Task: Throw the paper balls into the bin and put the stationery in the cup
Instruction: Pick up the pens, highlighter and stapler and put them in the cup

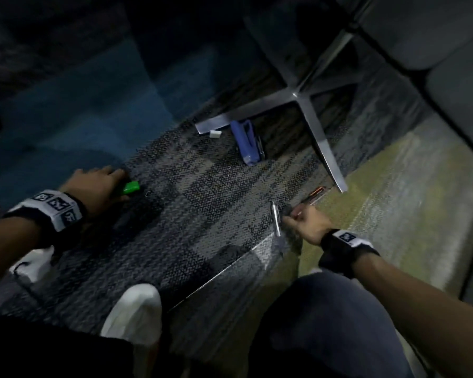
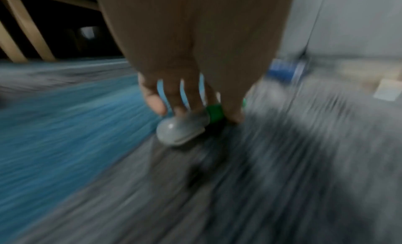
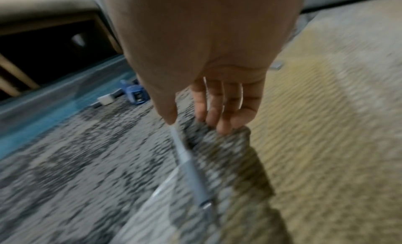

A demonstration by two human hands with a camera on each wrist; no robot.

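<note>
My left hand [image 1: 118,184] hangs low over the grey carpet and grips a green marker [image 1: 131,187]. In the left wrist view its clear cap [image 2: 182,129] and green body [image 2: 215,113] stick out under the fingers [image 2: 154,103]. My right hand [image 1: 291,218] pinches a silver pen [image 1: 275,218] near the edge of the yellow carpet. In the right wrist view the pen [image 3: 191,168] points down and toward the camera. A blue stapler [image 1: 247,143], a white eraser [image 1: 215,134] and an orange pen [image 1: 316,192] lie on the floor. No cup or bin is in view.
A chair's metal star base [image 1: 298,95] stands just beyond the stapler, one leg reaching toward the orange pen. My white shoe [image 1: 134,309] and my knee [image 1: 325,323] are close below. A white crumpled thing [image 1: 34,264] lies under my left forearm.
</note>
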